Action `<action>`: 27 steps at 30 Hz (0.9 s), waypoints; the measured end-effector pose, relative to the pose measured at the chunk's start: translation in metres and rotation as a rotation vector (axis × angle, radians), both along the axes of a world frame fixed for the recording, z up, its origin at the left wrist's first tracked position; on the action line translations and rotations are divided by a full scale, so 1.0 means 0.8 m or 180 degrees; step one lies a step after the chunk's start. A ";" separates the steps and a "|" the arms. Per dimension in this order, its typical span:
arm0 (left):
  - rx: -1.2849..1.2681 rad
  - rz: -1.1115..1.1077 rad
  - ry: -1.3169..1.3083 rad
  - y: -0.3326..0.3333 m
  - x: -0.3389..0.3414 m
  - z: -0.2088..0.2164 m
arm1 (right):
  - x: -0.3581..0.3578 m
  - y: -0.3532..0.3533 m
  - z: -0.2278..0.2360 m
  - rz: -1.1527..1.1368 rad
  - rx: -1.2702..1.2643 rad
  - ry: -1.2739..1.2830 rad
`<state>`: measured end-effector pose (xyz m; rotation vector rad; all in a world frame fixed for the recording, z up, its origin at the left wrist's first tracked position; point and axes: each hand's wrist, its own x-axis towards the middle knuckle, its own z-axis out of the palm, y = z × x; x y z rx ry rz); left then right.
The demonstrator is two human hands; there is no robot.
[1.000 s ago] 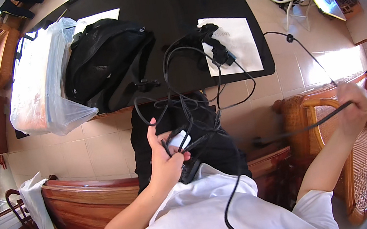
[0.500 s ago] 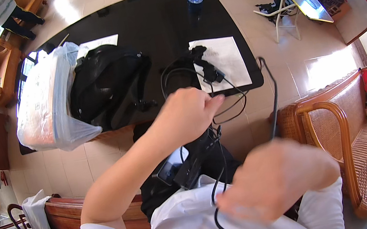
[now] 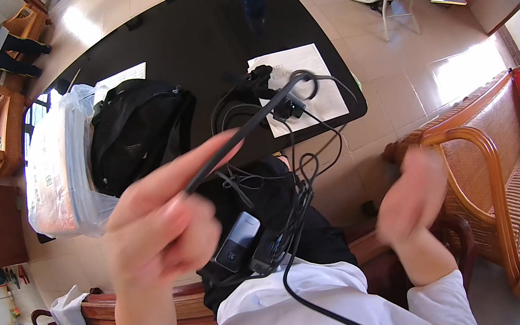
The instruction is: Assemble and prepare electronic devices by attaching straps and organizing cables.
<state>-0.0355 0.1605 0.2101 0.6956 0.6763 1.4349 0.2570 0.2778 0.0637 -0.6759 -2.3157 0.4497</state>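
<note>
The white fabric T-shirt (image 3: 253,320) bears dark lettering, inverted in my view; the white paper sheet (image 3: 325,99) on the glossy black table (image 3: 208,25) bears faint writing. My raised left hand (image 3: 160,229), fingers curled, pinches a thin black flexible cable (image 3: 259,119), slanting towards the sheet. My right hand (image 3: 413,194), raised and blurred, has fingers loosely extended; I cannot tell whether it grips anything.

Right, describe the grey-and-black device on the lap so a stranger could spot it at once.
Below the black table in the picture, find the black trousers. On them, just right of the left hand, a rounded rectangular device lies slantwise. Its pale grey upper end sets it apart from the dark box and black cables beside it.
</note>
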 end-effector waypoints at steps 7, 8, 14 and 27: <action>0.0927 0.0197 0.0391 -0.120 -0.028 -0.002 | -0.119 0.208 0.001 -0.0732 -0.2063 -0.0384; 0.1088 0.0226 0.0427 -0.134 -0.033 -0.002 | -0.141 0.212 -0.018 -0.0419 -0.2460 -0.0477; 0.0984 0.0312 0.0758 -0.193 -0.040 -0.011 | -0.241 0.155 -0.044 -0.0310 -0.1181 -0.2491; 0.0055 0.0994 0.1302 -0.245 -0.039 -0.108 | -0.093 0.185 0.140 -0.0974 -0.1577 0.1211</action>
